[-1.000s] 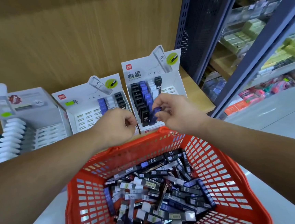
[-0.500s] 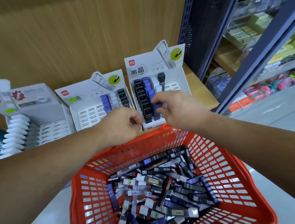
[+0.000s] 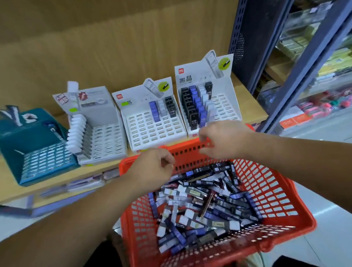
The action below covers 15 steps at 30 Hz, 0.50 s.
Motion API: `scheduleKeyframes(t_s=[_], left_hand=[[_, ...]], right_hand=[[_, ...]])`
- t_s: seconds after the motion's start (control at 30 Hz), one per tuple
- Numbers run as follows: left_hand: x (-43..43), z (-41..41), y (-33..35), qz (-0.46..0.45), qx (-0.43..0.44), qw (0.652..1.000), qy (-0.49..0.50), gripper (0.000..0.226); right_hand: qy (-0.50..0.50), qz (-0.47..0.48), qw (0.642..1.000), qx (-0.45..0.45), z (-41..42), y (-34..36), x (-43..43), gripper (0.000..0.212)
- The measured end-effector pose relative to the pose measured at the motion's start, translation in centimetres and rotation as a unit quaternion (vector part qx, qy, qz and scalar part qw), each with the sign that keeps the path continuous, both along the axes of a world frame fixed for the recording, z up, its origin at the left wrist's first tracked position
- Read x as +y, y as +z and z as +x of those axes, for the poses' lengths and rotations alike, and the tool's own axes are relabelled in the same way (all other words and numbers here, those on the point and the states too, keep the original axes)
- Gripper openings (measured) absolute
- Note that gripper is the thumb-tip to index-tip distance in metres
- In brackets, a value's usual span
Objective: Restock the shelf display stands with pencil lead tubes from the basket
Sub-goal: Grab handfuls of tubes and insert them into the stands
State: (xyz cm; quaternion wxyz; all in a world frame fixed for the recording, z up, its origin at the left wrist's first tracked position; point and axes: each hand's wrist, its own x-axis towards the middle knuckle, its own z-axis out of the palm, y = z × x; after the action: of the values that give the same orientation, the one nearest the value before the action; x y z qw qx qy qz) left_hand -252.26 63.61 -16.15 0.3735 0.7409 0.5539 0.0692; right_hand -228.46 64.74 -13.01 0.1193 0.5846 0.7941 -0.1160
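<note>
A: What do the tubes (image 3: 200, 203) look like?
B: Black, blue and white, heaped loose in the red basket (image 3: 269, 191). More stand upright in rows in the stands (image 3: 149, 133) on the shelf (image 3: 251, 107).
A: And the hands?
B: Left hand (image 3: 152, 167) is curled, and I can't tell whether it holds anything. Right hand (image 3: 224, 139) is loosely bent and empty. Both hover over the basket's far rim, by the shelf edge. Many slots are free.

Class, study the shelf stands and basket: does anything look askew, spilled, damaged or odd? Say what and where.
Nothing looks spilled or damaged. One reddish-brown tube lies among the black, blue and white ones in the red basket. The teal stand at far left seems turned askew from the white stands, though the wide lens may exaggerate.
</note>
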Motion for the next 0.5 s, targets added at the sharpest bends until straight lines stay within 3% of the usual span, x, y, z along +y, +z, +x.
scheduleKeyframes(t_s=[0.1, 0.17, 0.23, 0.3, 0.37, 0.5], left_hand=[[-2.2, -0.9, -1.8, -0.025, 0.015, 0.999, -0.036, 0.013], [-3.3, -1.4, -2.9, -0.043, 0.031, 0.997, -0.052, 0.014], [-3.9, -2.1, -4.1, -0.071, 0.049, 0.994, -0.061, 0.014], [-4.0, -2.4, -5.0, -0.094, 0.091, 0.988, -0.088, 0.018], [-4.0, -2.4, -6.0, -0.110, 0.117, 0.981, -0.107, 0.024], [-4.0, -0.9, -8.9, -0.146, 0.128, 0.975, -0.112, 0.029]], right_hand=[[0.024, -0.291, 0.952, -0.089, -1.6, 0.9, -3.2, 0.057], [0.006, -0.396, 0.907, -0.144, -2.9, 1.1, -5.4, 0.058], [-0.002, -0.369, 0.919, -0.136, -3.8, 0.2, -7.2, 0.054], [-0.052, -0.320, 0.944, -0.060, -4.0, -1.5, -8.3, 0.047], [-0.137, -0.310, 0.941, 0.007, -3.5, -3.8, -9.0, 0.044], [-0.272, -0.285, 0.918, 0.035, -1.8, -9.6, -9.6, 0.060]])
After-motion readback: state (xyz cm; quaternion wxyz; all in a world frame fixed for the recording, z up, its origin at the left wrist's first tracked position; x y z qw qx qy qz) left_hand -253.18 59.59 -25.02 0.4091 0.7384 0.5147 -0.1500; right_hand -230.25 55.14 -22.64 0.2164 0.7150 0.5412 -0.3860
